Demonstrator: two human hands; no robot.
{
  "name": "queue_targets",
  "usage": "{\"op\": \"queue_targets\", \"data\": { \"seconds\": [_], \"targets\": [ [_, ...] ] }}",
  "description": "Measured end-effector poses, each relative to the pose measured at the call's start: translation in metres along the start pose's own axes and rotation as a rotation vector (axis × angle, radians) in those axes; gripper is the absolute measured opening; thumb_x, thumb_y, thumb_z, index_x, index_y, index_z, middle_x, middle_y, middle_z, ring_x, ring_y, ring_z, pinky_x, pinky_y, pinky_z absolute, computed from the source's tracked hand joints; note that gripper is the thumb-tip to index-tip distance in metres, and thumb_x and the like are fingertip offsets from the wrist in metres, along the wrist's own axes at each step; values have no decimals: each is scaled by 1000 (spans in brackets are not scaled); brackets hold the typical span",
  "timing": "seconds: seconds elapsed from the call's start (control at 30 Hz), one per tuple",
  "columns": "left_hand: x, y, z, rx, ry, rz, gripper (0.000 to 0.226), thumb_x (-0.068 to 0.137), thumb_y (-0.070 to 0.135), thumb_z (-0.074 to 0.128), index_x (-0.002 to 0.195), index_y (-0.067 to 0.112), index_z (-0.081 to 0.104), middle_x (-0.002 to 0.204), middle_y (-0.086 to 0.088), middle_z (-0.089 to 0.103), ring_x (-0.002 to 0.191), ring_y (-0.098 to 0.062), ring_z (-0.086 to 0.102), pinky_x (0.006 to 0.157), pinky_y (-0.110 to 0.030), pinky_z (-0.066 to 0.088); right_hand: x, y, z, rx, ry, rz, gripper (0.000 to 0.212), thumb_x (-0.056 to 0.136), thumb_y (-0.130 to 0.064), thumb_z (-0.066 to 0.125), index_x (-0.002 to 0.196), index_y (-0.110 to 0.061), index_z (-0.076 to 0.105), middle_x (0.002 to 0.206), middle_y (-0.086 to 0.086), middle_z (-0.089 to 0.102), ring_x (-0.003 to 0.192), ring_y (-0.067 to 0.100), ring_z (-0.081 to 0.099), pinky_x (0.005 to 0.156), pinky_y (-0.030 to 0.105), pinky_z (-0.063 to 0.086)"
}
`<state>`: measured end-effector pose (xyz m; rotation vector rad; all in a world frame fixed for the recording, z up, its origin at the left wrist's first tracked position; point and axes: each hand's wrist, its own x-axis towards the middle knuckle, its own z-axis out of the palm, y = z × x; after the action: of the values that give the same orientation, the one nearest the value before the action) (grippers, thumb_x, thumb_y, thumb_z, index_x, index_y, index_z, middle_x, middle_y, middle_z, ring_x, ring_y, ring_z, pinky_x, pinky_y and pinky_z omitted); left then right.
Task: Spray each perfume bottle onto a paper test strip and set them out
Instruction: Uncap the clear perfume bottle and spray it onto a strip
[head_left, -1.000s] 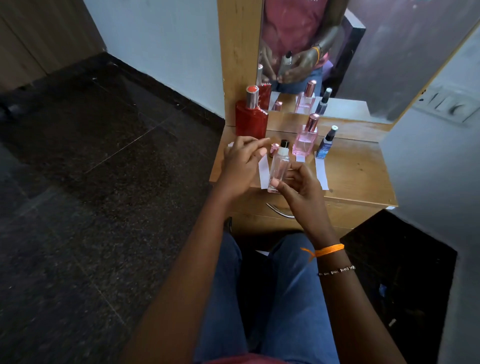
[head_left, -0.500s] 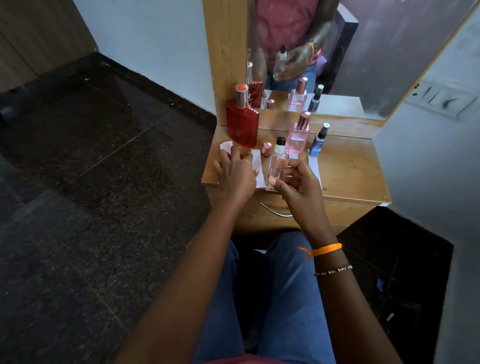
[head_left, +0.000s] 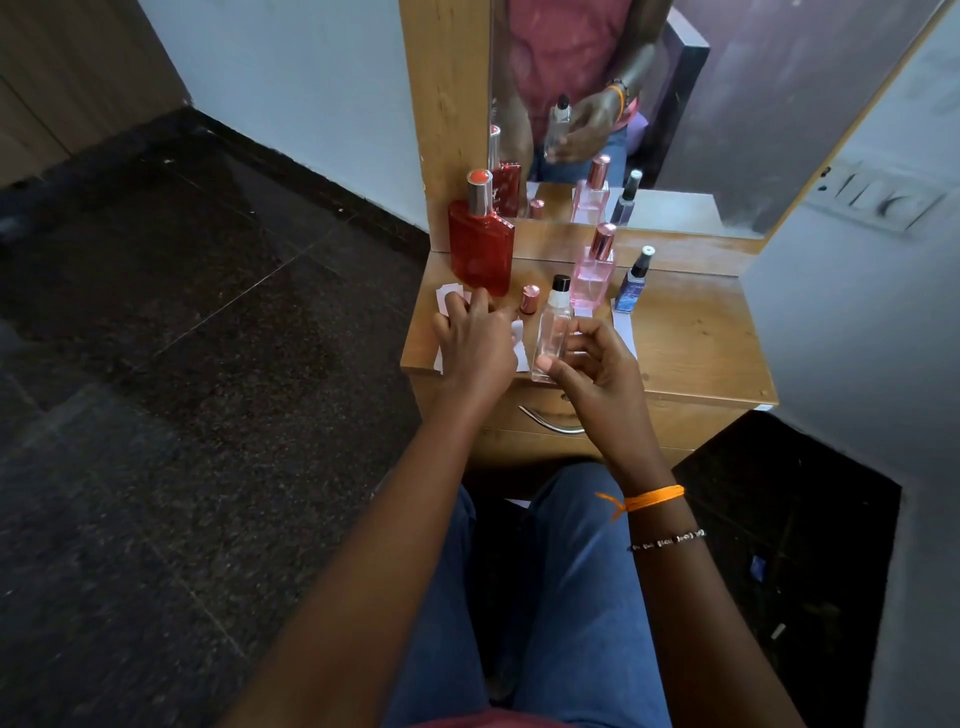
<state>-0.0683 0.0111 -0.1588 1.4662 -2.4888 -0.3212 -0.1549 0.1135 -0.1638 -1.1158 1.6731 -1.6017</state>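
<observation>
Since a second ago my left hand has gone from holding a strip up beside the bottle to lying low on the tabletop, fingers spread over the white strips in front of the red bottle; I cannot tell whether it pinches one or only presses on them. My right hand has barely shifted: its grip is still closed round the clear bottle, thumb near the base, fingers curled behind, the bottle upright and lifted at the front edge, black sprayer bare. Its pink cap stands loose just beside it, between it and the red bottle. Further back the pink bottle and the small blue bottle stand capped, each with a strip laid out before it, so I judge those two done. I take the clear bottle's strip to be the one going down now; I see no spray in the air. What is left, as I read it: recap the clear bottle, set it back in line, then do the red one, whose cap is on, unless a strip under my hand is already its own. Behind, the mirror repeats the row.
</observation>
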Motion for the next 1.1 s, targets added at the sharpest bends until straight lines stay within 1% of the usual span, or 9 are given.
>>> {"op": "queue_targets", "data": {
  "seconds": [0.2, 0.27, 0.4, 0.6, 0.67, 0.77, 0.93, 1.03, 1.1],
  "targets": [
    [-1, -1, 0, -208, 138, -22, 36, 89, 14, 57, 124, 22, 55, 123, 0, 60, 123, -25, 41, 95, -38, 26, -3, -4, 0, 47, -19, -3, 28, 84, -9, 66, 108, -16, 54, 98, -1, 65, 87, 22, 63, 79, 37, 53],
    [-1, -2, -5, -361, 165, -55, 43, 85, 7, 61, 126, 19, 53, 112, -2, 64, 110, -21, 53, 97, -36, 36, -3, -4, -1, 66, -10, 0, 28, 86, -8, 65, 111, -14, 54, 103, 4, 66, 92, 24, 63, 80, 38, 53],
    [-6, -3, -14, -604, 187, -76, 51, 80, 0, 67, 127, 15, 51, 88, 3, 58, 85, -8, 56, 75, -16, 43, -4, -6, -2, 147, 0, 45, 29, 89, -4, 60, 116, -9, 50, 111, 10, 67, 100, 16, 64, 79, 27, 52],
    [-13, -2, -24, -814, 176, -209, 65, 72, 6, 77, 127, 18, 44, 106, 2, 54, 73, 0, 56, 57, 2, 40, -6, -8, 1, 266, -66, 107, 39, 80, -19, 55, 118, -14, 47, 105, 6, 63, 99, 13, 60, 79, 25, 46],
    [-16, -2, -28, -848, 160, -211, 61, 70, 7, 79, 120, 16, 46, 102, 2, 54, 70, 2, 55, 55, 4, 38, -6, -9, 2, 314, -71, 116, 33, 77, -29, 58, 107, -22, 49, 102, 8, 57, 100, 17, 55, 85, 34, 43],
    [-21, -1, -31, -859, 131, -154, 42, 71, 7, 78, 101, 16, 50, 84, 7, 57, 72, 0, 57, 57, 2, 40, -7, -10, 2, 358, -81, 114, 33, 82, -38, 59, 109, -24, 48, 102, 8, 54, 98, 18, 54, 90, 39, 43],
    [-27, 1, -32, -857, 74, -73, 24, 80, 0, 67, 95, 17, 58, 85, 20, 54, 80, 6, 54, 61, 4, 39, -10, -12, -1, 357, -99, 98, 17, 92, -29, 48, 107, -21, 47, 92, 5, 55, 85, 14, 56, 71, 29, 48],
    [-29, 2, -32, -889, 38, -25, 33, 83, -6, 60, 107, 16, 66, 92, 29, 51, 83, 12, 50, 67, 6, 39, -12, -14, -3, 376, -104, 107, 16, 96, -27, 45, 110, -21, 49, 91, 4, 57, 80, 12, 56, 65, 24, 48],
    [-30, 3, -33, -879, 32, -11, 36, 84, -4, 59, 111, 18, 66, 101, 23, 55, 87, 7, 51, 69, 4, 40, -13, -15, -4, 417, -101, 110, 16, 99, -22, 42, 113, -17, 48, 88, 6, 57, 73, 14, 56, 61, 25, 48]
  ]
}}
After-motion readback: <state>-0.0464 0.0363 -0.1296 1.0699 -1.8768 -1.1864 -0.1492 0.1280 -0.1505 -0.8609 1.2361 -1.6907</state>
